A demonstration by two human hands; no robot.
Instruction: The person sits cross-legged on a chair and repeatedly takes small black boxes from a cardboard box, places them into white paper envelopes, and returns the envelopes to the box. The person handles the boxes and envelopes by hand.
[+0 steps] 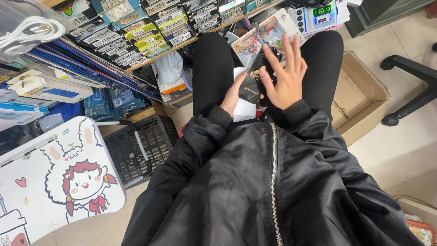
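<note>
Packet: small black glossy packet with gold print (251,86) sitting upright over the lap, between both hands, in front of a white flat card or envelope (244,109).
Left hand: left hand (233,96) cupping the packet from behind and below; its fingers mostly hidden behind the packet, so cannot tell how they are lying.
Right hand: right hand (284,75) lying over the packet's right edge, thumb pressing on the front face, the other fingers (291,48) spread wide and lifting off above it.
Clothing: person sitting, wearing a black zip-up bomber jacket (273,182) and black trousers (211,68).
Surface: no table under the packet; it is being held over the knees above a pale tiled floor (400,150).
Room: slanted shelf (150,32) of labelled boxed goods running ahead-left; open brown cardboard box (359,98) standing just right of the legs; black plastic crate (145,146) at left; white lap tray with cartoon rabbit-girl print (59,182) at lower left; black chair base (409,91) at far right.
</note>
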